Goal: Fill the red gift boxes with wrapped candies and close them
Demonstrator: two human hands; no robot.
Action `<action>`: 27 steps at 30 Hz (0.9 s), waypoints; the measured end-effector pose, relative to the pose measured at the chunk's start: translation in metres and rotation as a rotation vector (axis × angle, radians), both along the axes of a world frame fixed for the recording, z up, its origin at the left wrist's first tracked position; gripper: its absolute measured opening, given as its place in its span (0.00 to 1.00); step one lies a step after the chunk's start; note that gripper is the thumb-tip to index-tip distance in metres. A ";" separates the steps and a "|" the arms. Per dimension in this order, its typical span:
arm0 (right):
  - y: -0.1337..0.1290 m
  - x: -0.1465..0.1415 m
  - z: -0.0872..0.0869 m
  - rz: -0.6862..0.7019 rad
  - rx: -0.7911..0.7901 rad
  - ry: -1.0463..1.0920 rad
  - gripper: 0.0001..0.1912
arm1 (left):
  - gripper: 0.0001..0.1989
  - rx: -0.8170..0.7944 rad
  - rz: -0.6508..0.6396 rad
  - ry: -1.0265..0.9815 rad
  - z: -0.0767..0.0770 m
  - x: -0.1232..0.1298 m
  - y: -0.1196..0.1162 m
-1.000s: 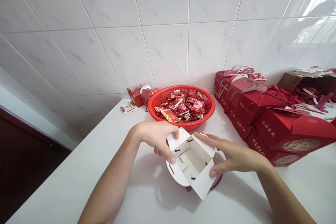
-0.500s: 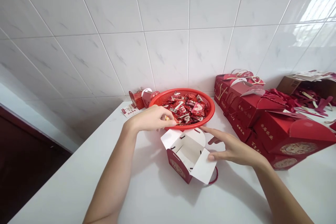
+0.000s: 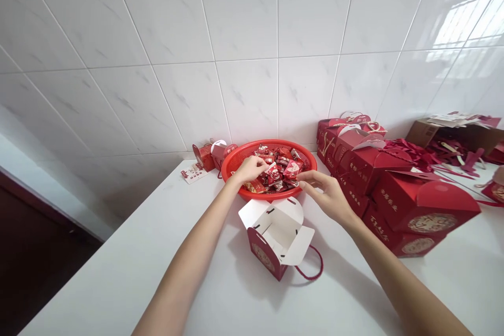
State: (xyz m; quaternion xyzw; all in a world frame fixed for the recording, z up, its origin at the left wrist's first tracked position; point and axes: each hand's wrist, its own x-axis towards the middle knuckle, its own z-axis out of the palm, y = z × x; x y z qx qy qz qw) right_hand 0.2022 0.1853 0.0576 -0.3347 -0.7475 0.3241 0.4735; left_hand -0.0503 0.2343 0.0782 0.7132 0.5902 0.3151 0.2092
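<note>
A red plastic basket point(image 3: 232, 164) full of wrapped candies point(image 3: 281, 165) stands against the wall. Over its left part reaches my left hand point(image 3: 252, 169), fingers pinched at the candies; what they hold, if anything, is too small to name. My right hand point(image 3: 323, 191) is at the basket's right front edge, thumb and fingertips close together beside the candies, their contents unclear. Just in front of the basket sits an open red box point(image 3: 264, 253) with a white inside, its flaps spread and a dark red cord handle point(image 3: 321, 268) lying on the right.
Stacked red gift boxes point(image 3: 427, 202) stand on the right of the white table point(image 3: 220, 294). Behind them is a brown carton point(image 3: 423, 131) with red pieces. Small red boxes point(image 3: 203, 156) and a printed card point(image 3: 193, 173) lie left of the basket.
My left hand has moved from the basket's front left edge in over the candies. My right hand has left the box flap and moved up to the basket. The view has shifted slightly.
</note>
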 end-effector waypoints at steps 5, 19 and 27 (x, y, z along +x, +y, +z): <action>0.041 -0.040 0.011 -0.030 -0.113 0.036 0.18 | 0.15 0.069 -0.071 -0.179 0.002 0.003 -0.006; 0.066 -0.054 0.014 0.554 -0.459 0.042 0.21 | 0.21 0.048 -0.212 -0.505 -0.001 0.000 -0.017; 0.065 -0.056 0.011 0.395 -0.514 0.307 0.21 | 0.15 -0.047 -0.080 -0.311 -0.006 0.001 -0.009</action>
